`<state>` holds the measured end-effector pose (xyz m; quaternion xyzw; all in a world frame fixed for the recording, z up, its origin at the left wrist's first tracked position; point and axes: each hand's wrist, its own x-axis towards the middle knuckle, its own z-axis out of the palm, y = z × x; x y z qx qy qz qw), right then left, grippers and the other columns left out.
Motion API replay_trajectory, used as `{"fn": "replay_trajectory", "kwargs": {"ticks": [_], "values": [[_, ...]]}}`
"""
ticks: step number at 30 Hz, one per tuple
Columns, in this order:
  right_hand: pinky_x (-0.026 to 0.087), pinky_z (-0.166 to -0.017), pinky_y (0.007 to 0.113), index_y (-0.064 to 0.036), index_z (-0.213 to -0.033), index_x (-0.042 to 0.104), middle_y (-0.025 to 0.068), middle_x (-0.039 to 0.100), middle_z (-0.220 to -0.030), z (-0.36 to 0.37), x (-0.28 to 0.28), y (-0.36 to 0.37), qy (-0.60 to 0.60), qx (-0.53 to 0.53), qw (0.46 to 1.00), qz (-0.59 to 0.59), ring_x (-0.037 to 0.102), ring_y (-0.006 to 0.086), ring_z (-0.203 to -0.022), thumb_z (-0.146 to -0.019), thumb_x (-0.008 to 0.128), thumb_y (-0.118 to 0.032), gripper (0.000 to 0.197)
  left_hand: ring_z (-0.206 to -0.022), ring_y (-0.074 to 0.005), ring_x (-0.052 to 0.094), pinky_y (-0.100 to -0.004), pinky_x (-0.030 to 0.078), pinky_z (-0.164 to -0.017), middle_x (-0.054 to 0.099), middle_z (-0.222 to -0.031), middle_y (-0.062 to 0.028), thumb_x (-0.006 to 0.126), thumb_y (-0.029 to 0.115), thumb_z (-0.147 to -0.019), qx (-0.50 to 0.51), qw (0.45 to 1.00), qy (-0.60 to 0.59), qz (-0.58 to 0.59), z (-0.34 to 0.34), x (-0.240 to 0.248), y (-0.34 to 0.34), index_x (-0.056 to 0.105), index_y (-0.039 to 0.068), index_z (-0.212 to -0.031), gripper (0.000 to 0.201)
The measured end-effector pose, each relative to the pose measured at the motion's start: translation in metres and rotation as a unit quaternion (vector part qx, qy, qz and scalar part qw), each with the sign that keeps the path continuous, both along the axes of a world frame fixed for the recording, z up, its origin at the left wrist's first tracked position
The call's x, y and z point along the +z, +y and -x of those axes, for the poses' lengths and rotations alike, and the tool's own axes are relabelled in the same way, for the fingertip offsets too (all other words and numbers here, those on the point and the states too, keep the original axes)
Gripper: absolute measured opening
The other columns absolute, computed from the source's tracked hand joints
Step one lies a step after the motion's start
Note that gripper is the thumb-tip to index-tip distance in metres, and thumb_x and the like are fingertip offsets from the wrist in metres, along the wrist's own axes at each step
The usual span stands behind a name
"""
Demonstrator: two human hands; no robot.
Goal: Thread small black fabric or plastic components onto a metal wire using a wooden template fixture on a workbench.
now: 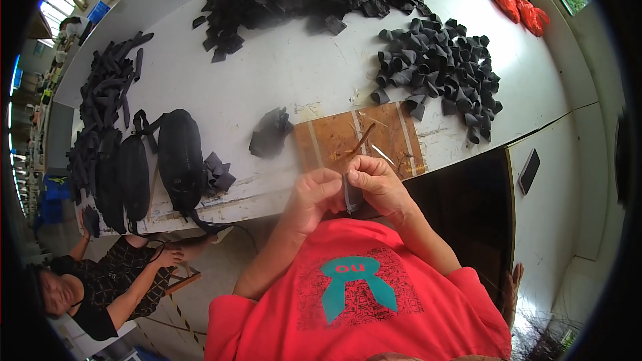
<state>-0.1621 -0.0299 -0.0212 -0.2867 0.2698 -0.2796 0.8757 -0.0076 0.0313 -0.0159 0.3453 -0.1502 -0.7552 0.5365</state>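
Close in front of my red shirt, my left hand (pixel 313 195) and my right hand (pixel 380 186) meet over a small dark fabric piece (pixel 352 198). Fingers and thumb of each hand are closed at its upper end, and a greyish strip runs along one side of it. Just beyond the hands lies a brown wooden board (pixel 321 135) with pale tape strips across it. On that board rest a thin brown strip (pixel 363 142) and a slim whitish stick-like tool (pixel 383 156), partly near my right fingers.
A large heap of flat black fabric pieces (pixel 301 0) covers the table's far side. Curled black pieces (pixel 435 60) lie right of the board, a small stack (pixel 271 132) left of it. Black pouches (pixel 179 160) stand further left, beside a seated person (pixel 100 281).
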Motion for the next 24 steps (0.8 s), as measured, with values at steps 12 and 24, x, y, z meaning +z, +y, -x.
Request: {"fn": "replay_trajectory", "kwargs": {"ticks": [12, 24], "values": [[0.044, -0.061, 0.03, -0.0036, -0.09, 0.056, 0.0099, 0.052, -0.081, -0.016, 0.013, 0.003, 0.417, -0.158, 0.724, 0.527, 0.053, 0.0222, -0.07, -0.066, 0.069, -0.01, 0.028, -0.058, -0.0034, 0.053, -0.017, 0.042, -0.05, 0.058, -0.067, -0.0008, 0.058, 0.004, -0.08, 0.116, 0.952, -0.281, 0.035, 0.004, -0.006, 0.003, 0.059, 0.002, -0.085, 0.005], [0.038, -0.05, 0.025, 0.0013, -0.077, 0.056, 0.0088, 0.052, -0.071, -0.018, 0.017, 0.017, 0.366, -0.124, 0.726, 0.569, 0.05, 0.0153, -0.058, -0.073, 0.059, 0.001, 0.005, -0.06, -0.0288, 0.058, -0.0337, 0.045, -0.05, 0.056, -0.068, -0.0139, 0.056, -0.001, -0.074, 0.249, 0.699, -0.639, 0.205, 0.031, -0.006, 0.0, 0.053, 0.001, -0.08, 0.007]]}}
